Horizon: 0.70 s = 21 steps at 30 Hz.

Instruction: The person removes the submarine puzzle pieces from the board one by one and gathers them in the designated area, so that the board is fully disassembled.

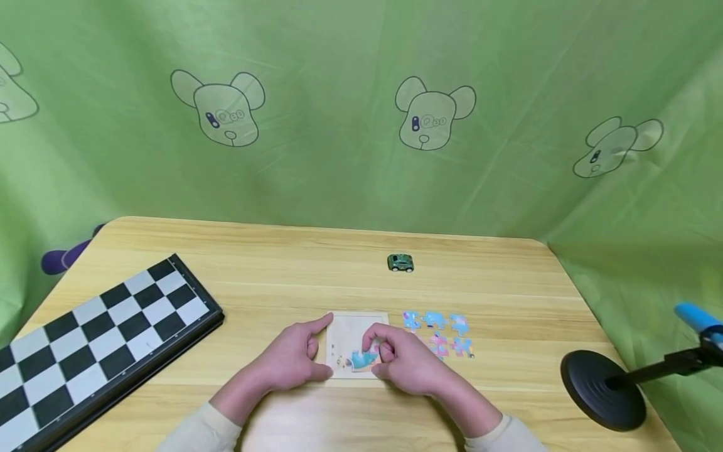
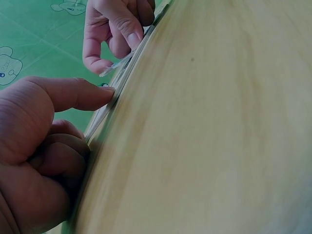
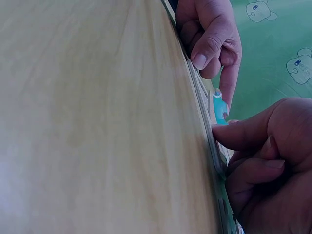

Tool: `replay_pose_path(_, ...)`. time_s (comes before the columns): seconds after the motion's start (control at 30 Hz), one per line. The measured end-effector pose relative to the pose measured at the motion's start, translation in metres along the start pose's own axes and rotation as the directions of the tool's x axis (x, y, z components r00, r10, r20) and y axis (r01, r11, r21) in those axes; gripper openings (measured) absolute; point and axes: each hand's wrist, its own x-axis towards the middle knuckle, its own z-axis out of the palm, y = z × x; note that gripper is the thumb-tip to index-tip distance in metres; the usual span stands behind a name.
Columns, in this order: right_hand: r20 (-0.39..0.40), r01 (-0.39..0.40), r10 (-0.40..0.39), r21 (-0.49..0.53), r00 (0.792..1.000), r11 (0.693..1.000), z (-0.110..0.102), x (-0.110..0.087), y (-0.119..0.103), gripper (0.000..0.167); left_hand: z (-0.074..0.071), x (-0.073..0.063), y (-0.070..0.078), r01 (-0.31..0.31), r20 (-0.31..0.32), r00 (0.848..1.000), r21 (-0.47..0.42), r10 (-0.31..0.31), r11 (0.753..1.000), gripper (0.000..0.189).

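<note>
A shallow, light wooden puzzle tray (image 1: 353, 323) lies near the front of the table. My left hand (image 1: 294, 355) holds its left side, index fingertip by the far corner and thumb by the near one. In the left wrist view the other fingers of this left hand (image 2: 39, 151) are curled in. My right hand (image 1: 409, 361) bends over the tray's right part and pinches a teal puzzle piece (image 1: 363, 360) between index finger and thumb. The right wrist view shows this teal piece (image 3: 220, 107) tilted above the tray, beside the right hand (image 3: 273, 161).
Several loose blue and pink puzzle pieces (image 1: 433, 320) lie right of the tray. A small green toy car (image 1: 400, 263) stands farther back. A black-and-white chessboard (image 1: 107, 336) covers the left side. On the right is a stand with a round black base (image 1: 601, 390).
</note>
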Motion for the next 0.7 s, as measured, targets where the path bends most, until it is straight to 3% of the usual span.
replay_pose_path(0.57, 0.019, 0.005, -0.005, 0.004, 1.0, 1.0, -0.0022, -0.0054, -0.0047, 0.035, 0.0004, -0.0001, 0.0003, -0.006, 0.001, 1.0, 0.001, 0.006, 1.0, 0.095)
replay_pose_path(0.7, 0.008, -0.003, 0.003, -0.034, 1.0, 0.999, 0.0014, -0.004, -0.0027, 0.035, 0.0, 0.0002, 0.0002, -0.005, 0.001, 1.0, -0.001, 0.005, 1.0, 0.096)
